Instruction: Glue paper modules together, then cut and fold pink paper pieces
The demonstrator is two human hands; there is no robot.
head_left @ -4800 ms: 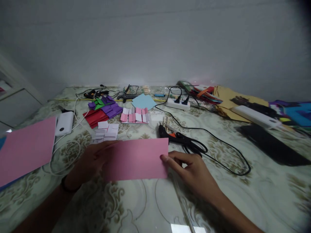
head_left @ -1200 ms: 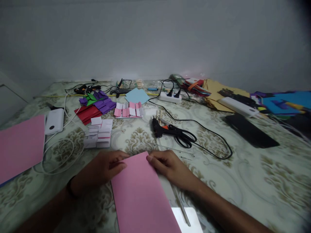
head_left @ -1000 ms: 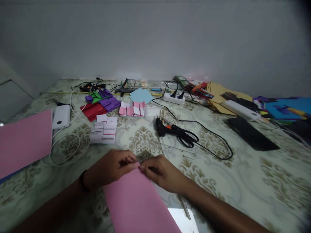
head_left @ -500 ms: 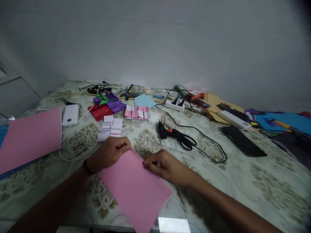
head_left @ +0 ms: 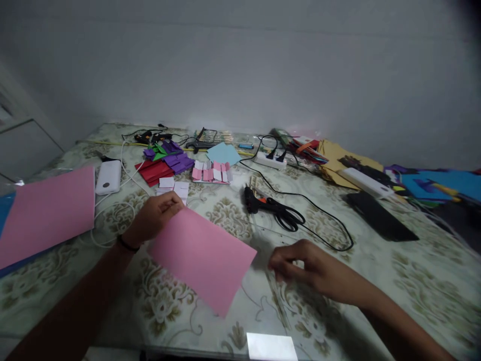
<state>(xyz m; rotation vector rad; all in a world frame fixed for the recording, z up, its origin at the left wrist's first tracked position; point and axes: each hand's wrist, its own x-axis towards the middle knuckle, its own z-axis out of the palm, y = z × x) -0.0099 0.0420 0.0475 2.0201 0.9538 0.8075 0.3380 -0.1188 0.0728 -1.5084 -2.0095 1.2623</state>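
A pink sheet of paper (head_left: 206, 255) is pinched at its upper left corner by my left hand (head_left: 153, 218), which wears a dark band at the wrist. The sheet slants down toward the table's front edge. To the right of the sheet, apart from it, my right hand (head_left: 296, 263) hovers with its fingers curled together; whether anything small is between them is hidden. Beyond my left hand are white folded paper pieces (head_left: 180, 190), partly covered by it. A black glue gun (head_left: 255, 200) with a coiled cord lies past the sheet, toward the middle.
Pink sheets (head_left: 52, 210) lie at the left beside a white power bank (head_left: 108, 177). Red (head_left: 154, 172) and purple folded papers sit farther back. A power strip (head_left: 270, 160), a black flat object (head_left: 379, 215) and yellow paper (head_left: 345, 158) lie toward the right. A wall stands behind.
My right hand has let go of the pink sheet and moved right. My left hand has moved left and slightly farther away with the sheet, whose near end has swung up from the front edge.
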